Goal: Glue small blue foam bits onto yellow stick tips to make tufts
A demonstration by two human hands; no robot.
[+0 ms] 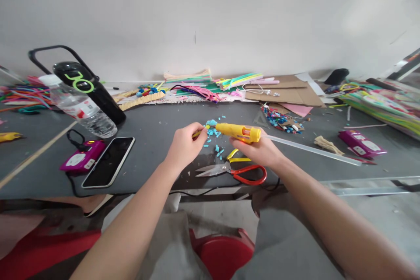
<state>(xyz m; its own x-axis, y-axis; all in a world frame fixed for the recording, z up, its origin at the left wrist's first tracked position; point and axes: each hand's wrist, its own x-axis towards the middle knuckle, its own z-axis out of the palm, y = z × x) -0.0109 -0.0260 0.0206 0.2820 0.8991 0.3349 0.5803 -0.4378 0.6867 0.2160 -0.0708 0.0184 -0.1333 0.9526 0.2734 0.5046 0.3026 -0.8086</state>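
Observation:
My right hand (254, 146) is wrapped round a yellow hot glue gun (238, 132), its nozzle pointing left. From the back of the gun a long translucent glue stick (311, 149) slopes down to the right. Between thumb and fingers, my left hand (185, 146) pinches a small thin yellow piece (196, 134); most of it is hidden by the fingers. The nozzle is at the tip of this piece, though I cannot tell whether they touch. Small blue scraps (213, 129) lie under the nozzle. Below sit red-handled scissors (244, 175) and yellow-handled pliers (238, 157).
At left stand a black bottle (98, 98), a plastic water bottle (83, 111), a phone (109, 162) and a purple power strip (83, 156). Another purple power strip (361, 143) lies right. Pipe cleaners (239, 81) and cardboard (288, 94) line the white partition (210, 35).

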